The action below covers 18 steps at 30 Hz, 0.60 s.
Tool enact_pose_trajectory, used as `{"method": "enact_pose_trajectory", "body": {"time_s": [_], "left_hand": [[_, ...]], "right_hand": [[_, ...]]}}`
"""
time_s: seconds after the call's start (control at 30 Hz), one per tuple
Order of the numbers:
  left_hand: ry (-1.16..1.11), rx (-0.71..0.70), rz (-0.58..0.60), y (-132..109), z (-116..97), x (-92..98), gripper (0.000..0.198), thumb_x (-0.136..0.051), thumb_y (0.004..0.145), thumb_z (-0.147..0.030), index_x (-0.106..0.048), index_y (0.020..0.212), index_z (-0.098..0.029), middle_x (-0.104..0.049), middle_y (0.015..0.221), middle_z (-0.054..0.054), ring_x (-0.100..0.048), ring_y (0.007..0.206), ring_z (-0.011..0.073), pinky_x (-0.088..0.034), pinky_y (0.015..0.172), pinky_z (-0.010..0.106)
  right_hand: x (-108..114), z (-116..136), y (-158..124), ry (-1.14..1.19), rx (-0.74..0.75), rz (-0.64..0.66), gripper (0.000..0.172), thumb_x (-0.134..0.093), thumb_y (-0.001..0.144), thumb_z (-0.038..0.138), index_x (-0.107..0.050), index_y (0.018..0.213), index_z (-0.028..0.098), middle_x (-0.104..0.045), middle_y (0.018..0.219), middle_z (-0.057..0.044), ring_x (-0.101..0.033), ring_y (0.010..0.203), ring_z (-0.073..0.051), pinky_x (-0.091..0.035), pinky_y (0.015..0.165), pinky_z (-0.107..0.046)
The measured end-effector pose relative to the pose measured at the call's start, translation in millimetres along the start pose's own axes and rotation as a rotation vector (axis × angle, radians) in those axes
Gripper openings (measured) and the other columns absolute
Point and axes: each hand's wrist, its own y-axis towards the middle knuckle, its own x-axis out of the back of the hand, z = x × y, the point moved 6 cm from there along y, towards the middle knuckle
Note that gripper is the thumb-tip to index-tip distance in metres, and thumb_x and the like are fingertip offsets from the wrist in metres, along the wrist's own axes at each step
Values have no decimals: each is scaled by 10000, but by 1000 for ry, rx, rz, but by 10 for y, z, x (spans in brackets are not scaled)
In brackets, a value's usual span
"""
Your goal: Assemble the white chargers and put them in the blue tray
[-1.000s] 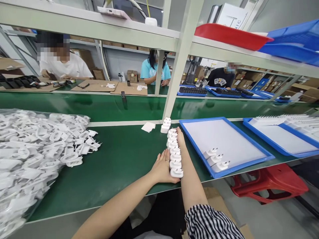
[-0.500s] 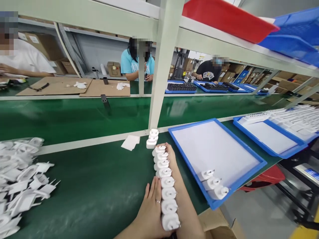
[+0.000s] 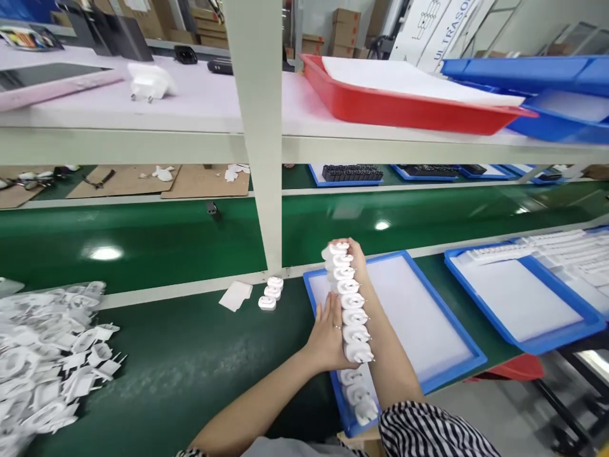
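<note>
A row of several white two-pin plug adapters [image 3: 352, 301] is squeezed together between my hands, pins pointing right. My left hand [image 3: 327, 336] presses along the left side and the near end of the row. Around the far end curls my right hand [image 3: 358, 255], its forearm running along the right side. The row is held above the left part of a blue tray [image 3: 450, 317] with a white lining. In the tray's near left corner stand three more white plug adapters [image 3: 356, 397], partly covered by the held row.
Three white plugs [image 3: 271, 294] and white paper pieces [image 3: 236, 296] lie by the post [image 3: 269, 222]. Loose white plug parts [image 3: 57, 362] are heaped at left. Another blue tray [image 3: 528, 298] holds white plugs at right. A shelf [image 3: 200, 105] with a red tray [image 3: 419, 105] crosses above.
Both hands have lifted the row of plug adapters off the green table and carried it right, over the blue tray. The head view has tilted up, showing the shelf top.
</note>
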Motion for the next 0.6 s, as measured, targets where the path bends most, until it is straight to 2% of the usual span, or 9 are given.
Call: {"method": "enact_pose_trajectory", "body": {"time_s": [0.07,0.13,0.3,0.43,0.6], "left_hand": [[-46,28,43,129,18,-147,1170,-588,442,-500,148,1213,-17,-24,1274,237,62,1174,304,14,924,522],[-76,65,71,149,90,-310,1147,-584,444,-501,102,1226,-20,-45,1275,232,48,1175,307,5,922,529],[-80,200,152,-15,300,-652,1175,-581,425,-539,78,1229,7,-42,1269,245,46,1171,317,-9,926,529],[-47,295,138,-131,396,-739,1230,-553,415,-610,136,1220,15,-9,1271,243,72,1169,316,-22,925,532],[-27,252,97,-213,447,-751,1268,-495,380,-709,127,1227,1,-21,1273,239,86,1166,323,-27,908,546]], "right_hand": [[229,-156,81,91,-63,-31,292,-429,590,471,-521,583,194,-556,717,-39,-513,642,-129,-409,608,-253],[351,-392,125,119,-109,-31,297,-437,573,482,-518,564,196,-557,697,-43,-511,621,-136,-409,589,-264],[300,-914,99,100,-174,36,318,-417,600,465,-530,534,175,-556,675,-59,-513,610,-142,-402,599,-268],[213,-1098,33,67,-192,55,300,-397,646,407,-557,568,164,-559,670,-52,-515,619,-139,-396,618,-266],[193,-1121,-9,-8,-122,35,331,-368,676,386,-573,553,158,-559,820,-51,-502,798,-152,-368,728,-260]]}}
